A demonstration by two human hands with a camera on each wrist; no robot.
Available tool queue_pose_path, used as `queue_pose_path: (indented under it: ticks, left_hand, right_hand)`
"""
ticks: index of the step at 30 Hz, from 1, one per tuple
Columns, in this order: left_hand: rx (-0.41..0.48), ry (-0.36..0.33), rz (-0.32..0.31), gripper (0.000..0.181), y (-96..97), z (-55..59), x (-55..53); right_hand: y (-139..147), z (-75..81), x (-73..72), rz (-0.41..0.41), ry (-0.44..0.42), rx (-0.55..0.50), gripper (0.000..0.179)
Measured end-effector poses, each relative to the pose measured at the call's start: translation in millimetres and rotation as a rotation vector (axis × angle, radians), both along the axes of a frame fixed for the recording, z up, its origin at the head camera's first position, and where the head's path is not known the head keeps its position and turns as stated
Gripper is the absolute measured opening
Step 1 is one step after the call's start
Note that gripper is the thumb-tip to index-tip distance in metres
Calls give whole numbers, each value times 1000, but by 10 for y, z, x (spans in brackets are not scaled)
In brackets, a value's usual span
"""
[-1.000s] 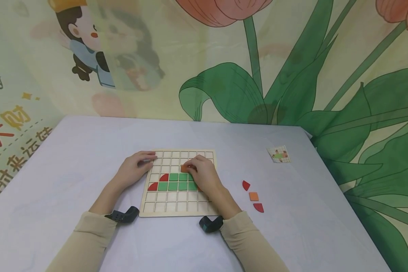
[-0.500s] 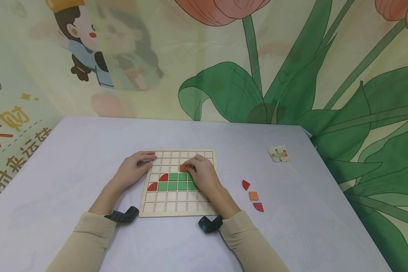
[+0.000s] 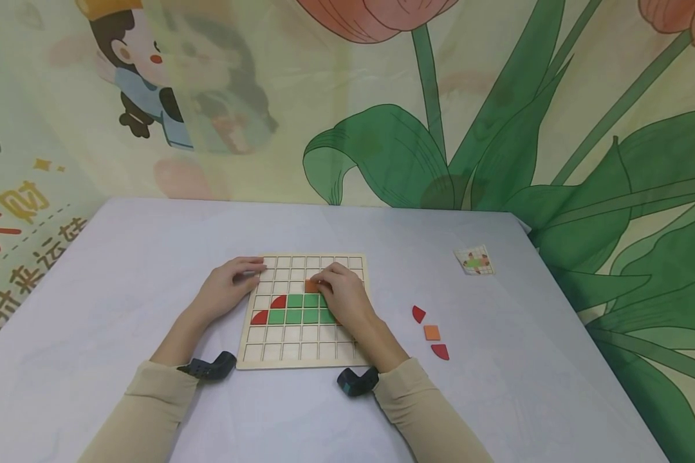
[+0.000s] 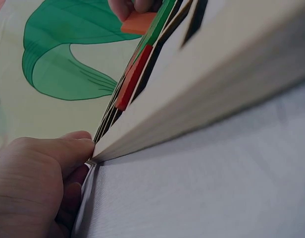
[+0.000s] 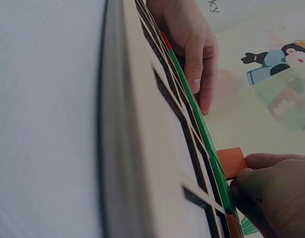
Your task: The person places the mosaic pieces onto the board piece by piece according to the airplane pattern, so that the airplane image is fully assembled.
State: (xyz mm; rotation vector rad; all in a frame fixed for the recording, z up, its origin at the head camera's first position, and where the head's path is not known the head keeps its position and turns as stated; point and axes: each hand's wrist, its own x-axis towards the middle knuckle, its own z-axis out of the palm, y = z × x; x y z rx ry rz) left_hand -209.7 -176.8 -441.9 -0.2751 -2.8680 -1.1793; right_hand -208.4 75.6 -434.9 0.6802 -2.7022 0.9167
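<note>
A square wooden grid board (image 3: 292, 351) lies on the table in the head view. Green square tiles (image 3: 294, 316) fill cells in two rows, with a red quarter-round tile (image 3: 259, 317) at each row's left end. My right hand (image 3: 345, 292) pinches an orange square tile (image 5: 231, 162) between thumb and finger, tilted on edge just behind the green upper row. That hand hides the right part of the rows. At the board's upper left edge, my left hand (image 3: 226, 288) touches the rim; its fingers look mostly straight in the right wrist view.
Right of the board lie two red quarter-round tiles (image 3: 419, 314) and a loose orange square tile (image 3: 432, 332). A small pattern card (image 3: 475, 260) lies farther back. A patterned wall hanging (image 3: 376, 154) rises behind the white-covered table (image 3: 515, 373).
The orange tile and my right fingertips have shifted very slightly left over the board. My left hand keeps its place at the rim, and the other tiles lie as before.
</note>
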Motion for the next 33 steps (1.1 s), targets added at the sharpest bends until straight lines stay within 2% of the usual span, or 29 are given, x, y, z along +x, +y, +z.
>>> queue_pose_path:
  ticks: [33]
  left_hand:
    - [-5, 0, 6, 32, 6, -4, 4]
  right_hand:
    - [6, 17, -4, 7, -10, 95, 18]
